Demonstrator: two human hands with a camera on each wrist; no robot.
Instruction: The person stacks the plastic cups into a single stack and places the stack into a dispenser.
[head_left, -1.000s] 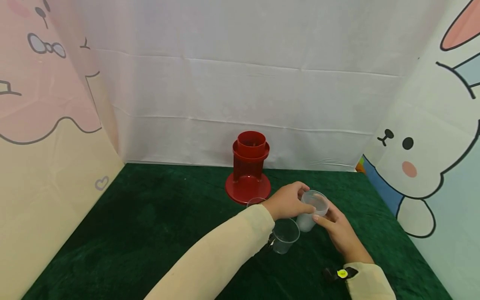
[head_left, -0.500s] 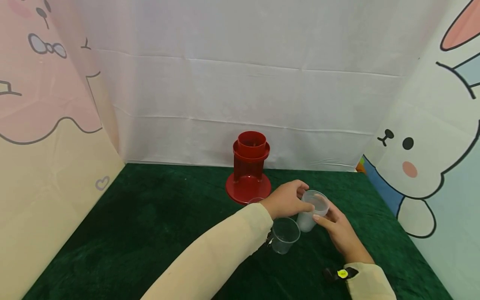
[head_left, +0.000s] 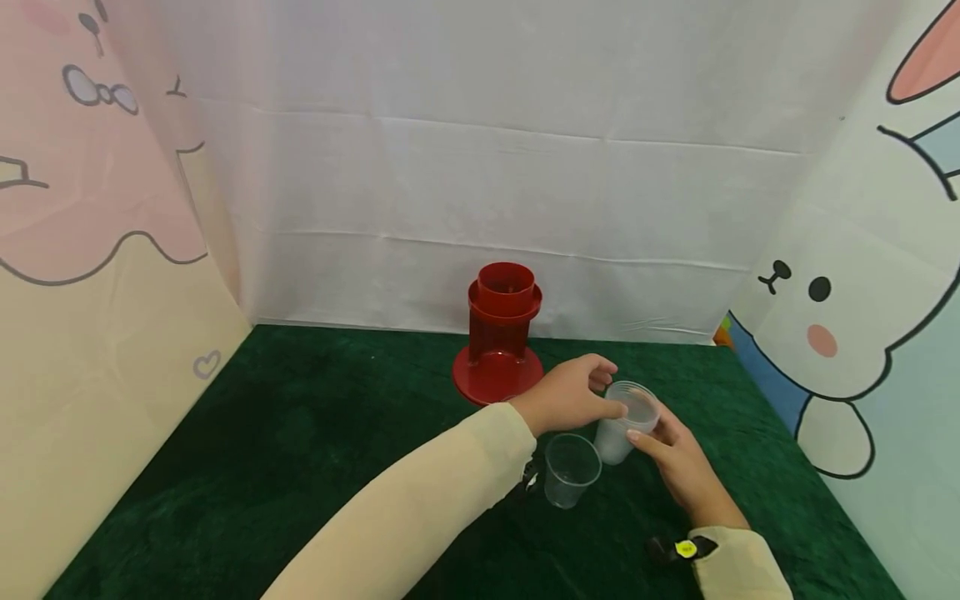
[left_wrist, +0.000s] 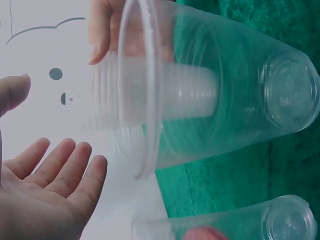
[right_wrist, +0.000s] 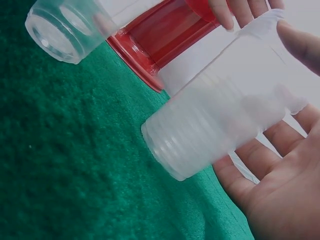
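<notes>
A stack of clear plastic cups point(head_left: 615, 442) stands upright on the green cloth. My right hand point(head_left: 682, 467) holds it from the right, thumb in front and fingers behind. Beside the stack's rim, my left hand point(head_left: 573, 396) hovers with thumb and fingers apart; in the left wrist view its fingers point(left_wrist: 65, 170) are spread with nothing between them. A single clear cup point(head_left: 572, 473) stands just left of the stack. The left wrist view shows another clear cup point(left_wrist: 250, 220) at its bottom edge; in the head view the left forearm hides it.
Behind the hands stands a red cylinder on a round base point(head_left: 498, 375), near the back edge of the green cloth point(head_left: 315, 425). A white curtain point(head_left: 480, 167) hangs behind it, with cartoon-printed sheets point(head_left: 847, 350) at both sides.
My left hand has drawn slightly left, away from the stack's rim, and its forearm now covers the rear cup. The right hand and the stack stay in place.
</notes>
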